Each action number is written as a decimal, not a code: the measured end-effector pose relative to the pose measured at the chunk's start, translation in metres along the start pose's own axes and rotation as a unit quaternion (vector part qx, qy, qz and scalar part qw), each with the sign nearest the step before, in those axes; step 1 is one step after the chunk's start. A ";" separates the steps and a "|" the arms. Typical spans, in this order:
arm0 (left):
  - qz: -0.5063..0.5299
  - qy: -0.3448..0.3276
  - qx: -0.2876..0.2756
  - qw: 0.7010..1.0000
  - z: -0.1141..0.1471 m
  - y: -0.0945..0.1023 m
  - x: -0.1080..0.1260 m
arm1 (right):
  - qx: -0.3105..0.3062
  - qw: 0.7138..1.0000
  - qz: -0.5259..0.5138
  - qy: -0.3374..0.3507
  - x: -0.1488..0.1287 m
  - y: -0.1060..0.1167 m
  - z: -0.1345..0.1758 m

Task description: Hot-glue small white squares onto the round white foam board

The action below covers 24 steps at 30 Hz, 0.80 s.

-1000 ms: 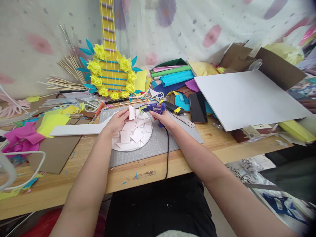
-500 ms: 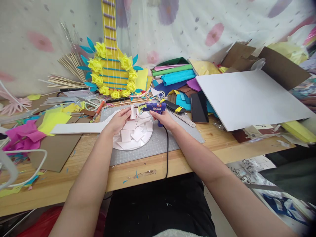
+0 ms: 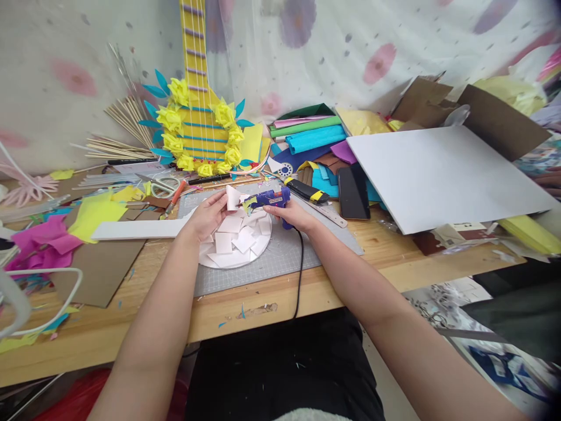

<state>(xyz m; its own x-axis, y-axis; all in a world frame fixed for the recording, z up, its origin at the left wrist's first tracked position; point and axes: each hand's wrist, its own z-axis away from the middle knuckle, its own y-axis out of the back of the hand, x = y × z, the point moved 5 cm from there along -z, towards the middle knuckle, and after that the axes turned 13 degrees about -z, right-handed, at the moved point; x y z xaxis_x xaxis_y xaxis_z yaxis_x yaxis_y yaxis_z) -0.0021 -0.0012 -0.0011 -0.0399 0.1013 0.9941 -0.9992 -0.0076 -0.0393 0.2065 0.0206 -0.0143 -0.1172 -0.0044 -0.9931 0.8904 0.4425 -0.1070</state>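
So, nearest first: a black cable [image 3: 300, 275] drops over the front edge of the table [image 3: 210, 316], around the middle. Just behind that edge there's a gray cutting mat [image 3: 315, 245] with a white disc [image 3: 240, 263] on it, covered in loose-looking white paper squares [image 3: 223, 242]. A long white strip [image 3: 138, 229] sticks out from the disc toward the table's left end, partly over some brown cardboard [image 3: 100, 272].

Above the disc, the left hand [image 3: 207, 216] has its fingers pinched together on a small white paper piece [image 3: 233, 199], held upright. The right hand [image 3: 294, 211] has its fingers wrapped round a blue glue gun [image 3: 272, 197], nozzle facing that piece; can't tell if they touch.

Further back on the right there's a metal ruler [image 3: 331, 214], a black-and-yellow cutter [image 3: 305, 190] and a phone [image 3: 354, 193], with a big white board [image 3: 447, 175] toward the right end. Along the back edge, left of center, stands a yellow guitar model [image 3: 201, 131] ringed with yellow flowers.
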 end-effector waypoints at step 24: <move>-0.019 0.012 -0.009 1.000 0.001 -0.005 -0.003 | 0.062 0.998 -0.032 0.009 0.003 0.005 -0.004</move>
<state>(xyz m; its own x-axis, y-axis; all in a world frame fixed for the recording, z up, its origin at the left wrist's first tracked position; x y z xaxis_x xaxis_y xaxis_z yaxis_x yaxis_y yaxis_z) 0.0027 -0.0029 -0.0039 -0.0019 0.1256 0.9921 -0.9999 0.0148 -0.0038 0.2092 0.0265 -0.0171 -0.1824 -0.0127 -0.9831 0.9282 0.3276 -0.1765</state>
